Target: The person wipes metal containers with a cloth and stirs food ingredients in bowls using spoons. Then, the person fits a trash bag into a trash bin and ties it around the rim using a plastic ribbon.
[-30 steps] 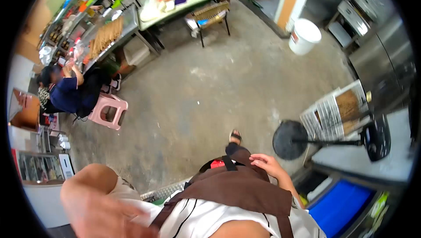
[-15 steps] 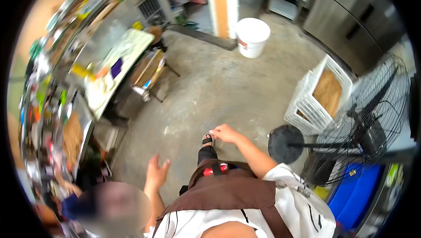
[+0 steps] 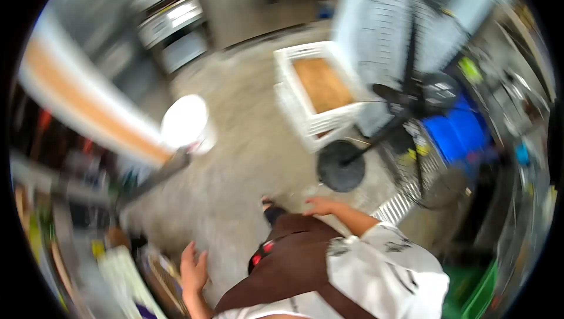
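My left hand (image 3: 194, 269) hangs at my left side with its fingers apart and nothing in it. In front of my brown apron (image 3: 288, 254), my right hand (image 3: 320, 205) reaches forward with loosely stretched fingers, also holding nothing. Nearest to the right hand stands the round black base (image 3: 341, 166) of a pedestal fan (image 3: 414, 84). One sandaled foot (image 3: 268, 202) shows on the concrete floor (image 3: 247, 143) ahead of me. Motion blurs much of the picture.
A white bucket (image 3: 187, 125) stands ahead left beside a pillar (image 3: 100, 107). Stacked white crates (image 3: 288, 84) with brown contents stand ahead. Behind them is a steel refrigerator (image 3: 252, 13). Right are a blue bin (image 3: 458, 131), floor grate (image 3: 393, 208) and green bin (image 3: 479, 289); lower left, a pale-topped table (image 3: 126, 275).
My view has turned to the right: bucket, crates and fan have shifted left in it. The person at the lower left has gone out of view. Both my hands remain without anything in them.
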`<action>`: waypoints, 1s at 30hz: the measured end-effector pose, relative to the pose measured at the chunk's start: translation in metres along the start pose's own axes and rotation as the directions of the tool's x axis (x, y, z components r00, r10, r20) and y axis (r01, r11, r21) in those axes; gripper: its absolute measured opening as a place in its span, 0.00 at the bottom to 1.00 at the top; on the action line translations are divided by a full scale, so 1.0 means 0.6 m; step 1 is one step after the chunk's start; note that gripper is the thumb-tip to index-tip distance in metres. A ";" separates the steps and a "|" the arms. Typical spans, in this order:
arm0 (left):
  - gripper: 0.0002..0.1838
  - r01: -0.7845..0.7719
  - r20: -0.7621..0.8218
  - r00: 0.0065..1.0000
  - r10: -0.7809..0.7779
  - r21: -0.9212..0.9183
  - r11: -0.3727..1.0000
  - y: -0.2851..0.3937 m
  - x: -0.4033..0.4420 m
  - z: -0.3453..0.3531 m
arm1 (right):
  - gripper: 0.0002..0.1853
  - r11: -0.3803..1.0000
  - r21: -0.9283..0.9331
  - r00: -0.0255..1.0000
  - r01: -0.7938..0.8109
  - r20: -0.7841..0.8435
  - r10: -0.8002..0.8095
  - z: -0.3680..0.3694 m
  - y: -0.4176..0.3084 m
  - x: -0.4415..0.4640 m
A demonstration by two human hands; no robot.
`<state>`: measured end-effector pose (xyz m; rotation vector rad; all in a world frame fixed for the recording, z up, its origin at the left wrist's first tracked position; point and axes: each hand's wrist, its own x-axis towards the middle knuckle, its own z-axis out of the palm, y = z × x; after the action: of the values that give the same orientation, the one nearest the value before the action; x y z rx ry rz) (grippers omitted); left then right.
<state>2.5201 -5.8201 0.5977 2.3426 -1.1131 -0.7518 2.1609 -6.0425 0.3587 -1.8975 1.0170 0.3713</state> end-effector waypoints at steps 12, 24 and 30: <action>0.24 -0.615 0.817 0.474 0.327 0.042 0.787 0.201 0.414 -0.021 | 0.34 0.740 0.633 0.824 0.229 -0.531 0.199 -0.054 -0.110 0.077; 0.25 -0.971 0.943 -0.057 0.327 -0.128 0.200 0.351 0.351 0.209 | 0.40 0.077 0.986 0.308 -0.146 -0.029 0.951 0.545 -0.319 -0.189; 0.26 -0.952 0.971 -0.209 0.121 -0.230 0.203 0.382 0.083 0.302 | 0.31 -0.369 0.929 -0.065 0.023 0.369 0.927 0.751 -0.397 -0.237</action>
<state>2.3025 -6.0205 0.5814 0.5802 -3.3740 -1.4414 2.3256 -5.5396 0.3463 0.4053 2.3192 -0.5796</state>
